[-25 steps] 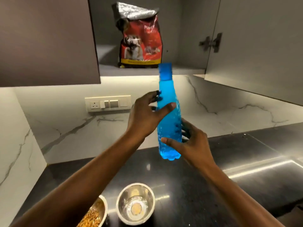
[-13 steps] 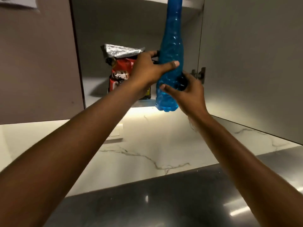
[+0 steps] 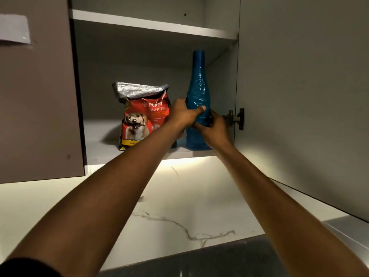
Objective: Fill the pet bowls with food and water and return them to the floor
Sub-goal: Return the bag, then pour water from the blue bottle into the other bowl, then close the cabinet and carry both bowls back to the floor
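Both hands (image 3: 182, 113) grip blue bottle (image 3: 197, 90) beside puppy food bag (image 3: 144, 116) on shelf (image 3: 103, 150).

You have the blue bottle (image 3: 198, 92) standing upright on the lower cabinet shelf, at its right end near the front edge; it is translucent, textured plastic with a long narrow neck and its cap on; just to its left stands the red puppy-food bag (image 3: 142, 116), upright, its silver top folded over, a dog pictured on the front.
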Tool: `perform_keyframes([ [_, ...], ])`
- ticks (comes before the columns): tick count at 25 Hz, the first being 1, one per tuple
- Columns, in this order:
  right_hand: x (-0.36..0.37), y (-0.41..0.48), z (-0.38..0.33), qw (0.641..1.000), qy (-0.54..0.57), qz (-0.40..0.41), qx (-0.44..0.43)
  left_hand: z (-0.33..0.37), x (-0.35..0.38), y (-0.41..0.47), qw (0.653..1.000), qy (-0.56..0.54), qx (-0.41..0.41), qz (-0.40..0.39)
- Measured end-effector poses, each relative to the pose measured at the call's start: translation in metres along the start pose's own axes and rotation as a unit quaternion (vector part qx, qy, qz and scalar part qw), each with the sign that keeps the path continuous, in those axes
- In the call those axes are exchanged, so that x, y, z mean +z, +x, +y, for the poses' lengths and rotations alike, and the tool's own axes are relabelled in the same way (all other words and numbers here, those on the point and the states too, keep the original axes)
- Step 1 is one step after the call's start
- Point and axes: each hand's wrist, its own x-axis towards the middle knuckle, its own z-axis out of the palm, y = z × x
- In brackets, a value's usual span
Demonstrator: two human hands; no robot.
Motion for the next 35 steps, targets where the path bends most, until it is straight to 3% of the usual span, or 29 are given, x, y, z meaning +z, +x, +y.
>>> perform_keyframes([
  [10,-0.006,0.010,-0.009,0.992,-0.065,-0.047,0.094,0.003,0.016,0.007,0.997,0.067,-0.034,0.023],
  [15,-0.043,-0.051,-0.063,0.992,-0.120,-0.016,0.025,0.034,0.005,-0.043,0.993,0.064,0.088,0.049],
  [18,-0.086,-0.124,-0.100,0.981,-0.188,0.024,-0.049,0.052,0.006,-0.094,0.986,0.017,0.168,0.006],
  [23,-0.169,-0.264,-0.150,0.902,-0.375,0.143,-0.157,0.074,0.021,-0.177,0.967,-0.047,0.219,-0.118],
  [27,-0.254,-0.307,-0.180,0.826,-0.456,0.230,-0.238,0.113,0.053,-0.226,0.952,-0.051,0.253,-0.165],
  [29,-0.297,-0.311,-0.184,0.845,-0.424,0.248,-0.213,0.137,0.072,-0.243,0.941,-0.045,0.289,-0.172],
  [32,-0.330,-0.309,-0.182,0.910,-0.285,0.268,-0.135,0.168,0.100,-0.265,0.933,-0.046,0.312,-0.175],
  [35,-0.330,-0.308,-0.171,0.969,-0.161,0.183,-0.043,0.186,0.125,-0.292,0.941,-0.035,0.293,-0.166],
])
